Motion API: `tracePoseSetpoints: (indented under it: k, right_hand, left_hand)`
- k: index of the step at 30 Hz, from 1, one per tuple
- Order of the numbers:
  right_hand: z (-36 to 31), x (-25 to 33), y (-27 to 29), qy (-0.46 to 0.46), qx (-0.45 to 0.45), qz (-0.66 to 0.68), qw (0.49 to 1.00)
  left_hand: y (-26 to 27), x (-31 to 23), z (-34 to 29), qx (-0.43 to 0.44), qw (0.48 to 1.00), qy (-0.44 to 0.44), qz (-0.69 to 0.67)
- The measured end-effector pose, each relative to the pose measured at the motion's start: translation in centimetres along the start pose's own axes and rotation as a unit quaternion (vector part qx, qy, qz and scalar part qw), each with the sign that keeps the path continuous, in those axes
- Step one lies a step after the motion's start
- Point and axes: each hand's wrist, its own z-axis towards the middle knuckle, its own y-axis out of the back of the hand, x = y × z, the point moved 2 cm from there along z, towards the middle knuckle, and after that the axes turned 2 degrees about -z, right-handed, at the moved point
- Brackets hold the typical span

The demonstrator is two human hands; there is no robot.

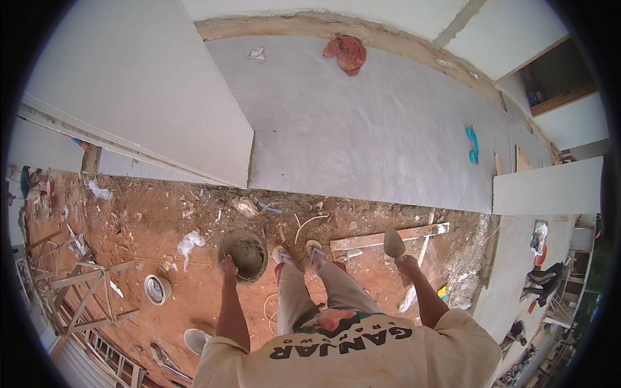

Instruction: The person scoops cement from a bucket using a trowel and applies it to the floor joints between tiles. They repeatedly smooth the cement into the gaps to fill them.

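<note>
My left hand (228, 266) is closed on the near-left rim of a dark round bucket (228, 243). Wet grey mortar (248, 253) lies inside it. The bucket is just left of my sandalled feet, over reddish bare soil. In my right hand (407, 265), fingers wrapped round the handle, is a trowel (393, 244). Its broad pointed blade is directed away from me and looks greyish. The trowel is held out to the right of my feet, apart from the bucket. Most of the trowel handle is hidden in my grip.
A raised grey slab (323, 123) lies ahead, bearing a reddish cloth (347, 54) and a turquoise double-cup tool (473, 145). A white wall panel (149, 84) stands left. A plank (381, 239), a pale bucket (156, 289) and wooden trestles (97, 284) are on the soil. People (546, 282) are far right.
</note>
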Motion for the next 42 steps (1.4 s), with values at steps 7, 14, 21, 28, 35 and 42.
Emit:
tracePoseSetpoints:
  k: [7,14,21,28,35,42]
  right_hand:
    - [3.6,-7.2,-0.3,0.018,-0.059,-0.079,0.995]
    - [1.6,2.0,5.1,-0.085,-0.049,0.135,0.986]
    - [4.6,3.9,9.5,0.016,-0.074,0.061,0.995]
    - [15.6,1.6,18.8,0.012,-0.137,0.007,0.99]
    - [32.8,7.1,39.8,-0.061,-0.046,0.097,0.992]
    - [43.1,15.3,57.9,0.008,-0.03,0.121,0.992]
  left_hand:
    - [-0.8,1.8,-6.9,-0.036,0.989,0.114,-0.089]
    - [-0.6,-1.0,-10.6,-0.103,0.977,0.155,-0.106]
    - [-3.0,-3.8,-11.8,-0.105,0.97,0.163,-0.15]
    - [-10.3,-8.4,-13.4,-0.103,0.96,0.174,-0.195]
    - [-16.1,-17.4,-20.7,-0.143,0.957,0.138,-0.211]
    - [-22.4,-26.7,-29.1,-0.2,0.936,0.125,-0.261]
